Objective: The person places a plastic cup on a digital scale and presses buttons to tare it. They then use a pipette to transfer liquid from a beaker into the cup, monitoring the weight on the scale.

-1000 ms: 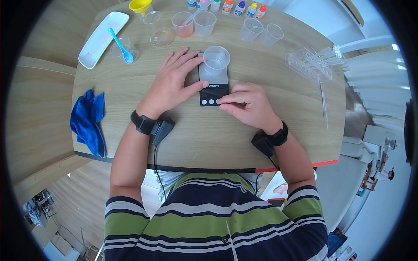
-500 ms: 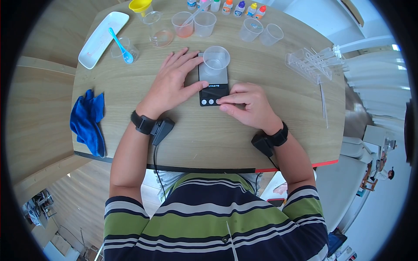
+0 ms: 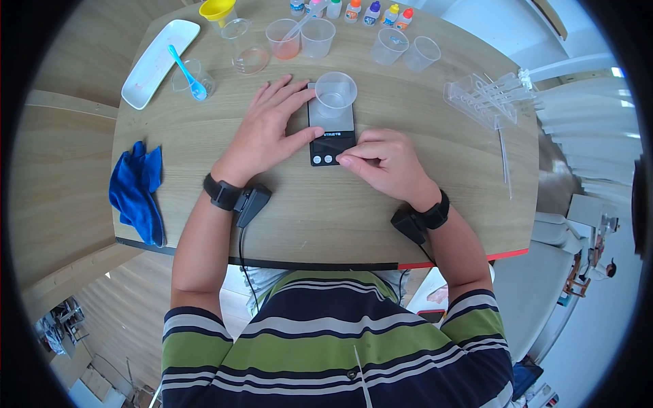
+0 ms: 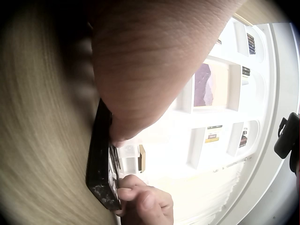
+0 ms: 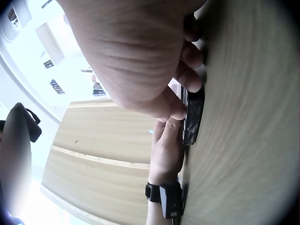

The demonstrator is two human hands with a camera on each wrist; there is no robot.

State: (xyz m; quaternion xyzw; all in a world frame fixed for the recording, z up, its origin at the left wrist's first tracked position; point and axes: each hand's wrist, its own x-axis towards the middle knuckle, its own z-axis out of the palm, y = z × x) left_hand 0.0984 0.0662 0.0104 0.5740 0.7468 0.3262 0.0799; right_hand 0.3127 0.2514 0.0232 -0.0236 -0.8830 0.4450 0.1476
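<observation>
A small black digital scale [image 3: 332, 144] with a silver pan lies mid-table in the head view. On its pan stands a clear plastic cup [image 3: 336, 95] that looks empty. My left hand [image 3: 262, 136] lies palm down along the scale's left side, its fingers spread and its thumb touching the scale beside the lit display. My right hand [image 3: 391, 163] is at the scale's front right corner, index fingertip and thumb at the rightmost button, which they cover. In the right wrist view the fingertips [image 5: 177, 112] meet the scale's edge [image 5: 194, 117].
Along the back stand plastic cups [image 3: 317, 39], one with pink liquid, a beaker [image 3: 250, 61] and several dropper bottles [image 3: 371, 13]. At left are a white tray [image 3: 146, 75], a blue spoon [image 3: 197, 88] and a blue cloth [image 3: 137, 194]. A clear rack [image 3: 479, 102] stands right.
My right thumb has come up toward the index fingertip at the scale's right button. The left hand and the cup stay in place; the head view has shifted slightly.
</observation>
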